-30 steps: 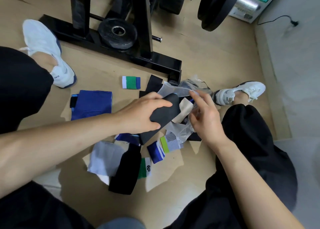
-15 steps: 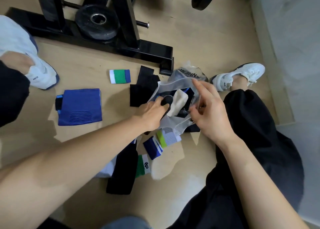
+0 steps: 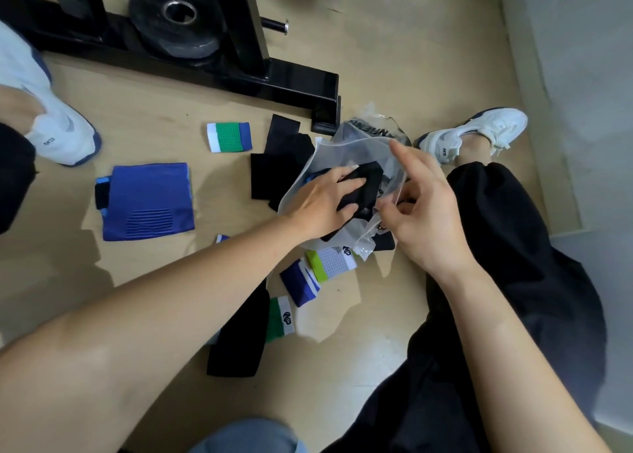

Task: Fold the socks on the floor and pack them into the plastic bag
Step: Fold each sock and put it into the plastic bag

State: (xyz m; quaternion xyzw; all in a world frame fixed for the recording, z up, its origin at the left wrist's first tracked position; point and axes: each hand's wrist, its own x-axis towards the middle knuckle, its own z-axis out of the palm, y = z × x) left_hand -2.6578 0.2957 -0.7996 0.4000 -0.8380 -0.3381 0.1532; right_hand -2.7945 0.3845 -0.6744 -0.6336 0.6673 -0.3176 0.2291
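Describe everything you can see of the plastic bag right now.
The plastic bag is clear, crinkled film with dark lettering at its far end. It lies on the floor, mouth open toward the person. The right hand pinches its near edge; the left hand holds a folded black sock in the mouth.

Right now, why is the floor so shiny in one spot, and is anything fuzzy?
Head view: light glare whitens the floor near the green-and-white sock; the left arm casts a soft shadow; the clear plastic bag glints; the left shoe looks smeared; the wall at right blurs.
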